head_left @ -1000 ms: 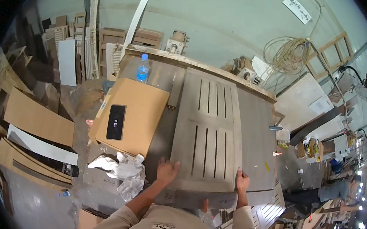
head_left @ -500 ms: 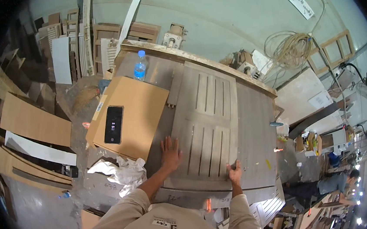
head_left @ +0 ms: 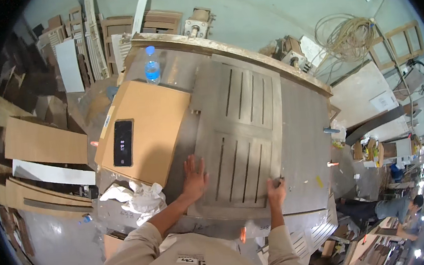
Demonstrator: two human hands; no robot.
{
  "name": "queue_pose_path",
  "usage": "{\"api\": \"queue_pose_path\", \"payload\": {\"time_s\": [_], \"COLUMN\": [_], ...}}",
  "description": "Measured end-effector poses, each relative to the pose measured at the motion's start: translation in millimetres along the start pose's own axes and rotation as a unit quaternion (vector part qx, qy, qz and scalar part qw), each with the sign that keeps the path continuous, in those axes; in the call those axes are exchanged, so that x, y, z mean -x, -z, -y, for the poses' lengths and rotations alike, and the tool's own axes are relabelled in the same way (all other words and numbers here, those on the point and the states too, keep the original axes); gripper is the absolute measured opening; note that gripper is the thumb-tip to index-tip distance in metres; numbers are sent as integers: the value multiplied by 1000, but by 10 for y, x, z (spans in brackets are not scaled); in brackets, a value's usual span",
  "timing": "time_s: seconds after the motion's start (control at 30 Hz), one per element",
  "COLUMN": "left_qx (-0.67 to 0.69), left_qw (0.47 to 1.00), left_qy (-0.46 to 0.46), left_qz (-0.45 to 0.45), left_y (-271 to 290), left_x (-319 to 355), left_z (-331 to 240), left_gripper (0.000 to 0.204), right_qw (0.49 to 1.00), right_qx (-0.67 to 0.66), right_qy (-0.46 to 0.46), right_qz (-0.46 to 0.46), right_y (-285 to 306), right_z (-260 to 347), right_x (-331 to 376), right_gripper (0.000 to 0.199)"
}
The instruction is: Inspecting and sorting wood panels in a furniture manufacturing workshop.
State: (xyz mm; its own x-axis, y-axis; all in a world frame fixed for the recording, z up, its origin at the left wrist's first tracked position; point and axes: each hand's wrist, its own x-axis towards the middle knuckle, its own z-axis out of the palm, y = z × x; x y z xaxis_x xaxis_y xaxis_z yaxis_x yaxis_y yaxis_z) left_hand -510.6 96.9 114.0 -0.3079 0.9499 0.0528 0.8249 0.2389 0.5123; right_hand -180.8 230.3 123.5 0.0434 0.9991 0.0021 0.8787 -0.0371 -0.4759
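Observation:
A grey-brown slatted wooden panel [head_left: 245,134], with two groups of long slots, lies flat on the workbench in front of me. My left hand [head_left: 195,178] rests on its near left edge, fingers stretched and spread. At the near right edge is my right hand [head_left: 276,191], its fingers curled together around a small dark spot too small to name. Left of the panel lies a cardboard box [head_left: 157,109] bearing a black phone [head_left: 123,143]. A crumpled white cloth [head_left: 139,199] sits at the box's near side.
A blue-capped water bottle [head_left: 152,67] stands behind the box. A raised wooden rail [head_left: 230,50] borders the workbench [head_left: 304,149] at the back. Curved boards [head_left: 46,139] are stacked on the left. At far right a person [head_left: 395,207] bends over other work.
The view has shifted a little. My right hand's fingers have curled in at the panel's edge, while my left hand stays spread on the opposite side. The panel appears to lie still.

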Motion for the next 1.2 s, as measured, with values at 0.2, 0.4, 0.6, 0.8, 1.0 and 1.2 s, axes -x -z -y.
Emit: {"api": "queue_pose_path", "payload": {"time_s": [0.2,0.4,0.6,0.8,1.0,1.2], "left_qx": [17,-95,-140,-171,-154,-170], "left_qw": [995,977,963,957,968,960], "left_qy": [89,157,139,97,152,166], "left_qz": [28,-109,-181,-215,-129,-150], "left_y": [516,46,-176,-204,-123,-169], "left_x": [-946,-2844,-2974,-3049,-3071,-3056], "left_z": [-247,182,263,282,200,215], "left_gripper": [76,84,81,74,78,79], "right_qw": [990,974,976,979,981,980], "right_qx": [104,188,186,175,171,177], "right_qy": [92,123,99,88,78,83], "right_qz": [14,9,44,48,49,47], "right_y": [-109,-188,-131,-84,-91,-68], "right_z": [201,199,269,361,366,361], "right_x": [-493,-556,-579,-600,-634,-643], "right_gripper": [76,75,75,75,75,74]}}
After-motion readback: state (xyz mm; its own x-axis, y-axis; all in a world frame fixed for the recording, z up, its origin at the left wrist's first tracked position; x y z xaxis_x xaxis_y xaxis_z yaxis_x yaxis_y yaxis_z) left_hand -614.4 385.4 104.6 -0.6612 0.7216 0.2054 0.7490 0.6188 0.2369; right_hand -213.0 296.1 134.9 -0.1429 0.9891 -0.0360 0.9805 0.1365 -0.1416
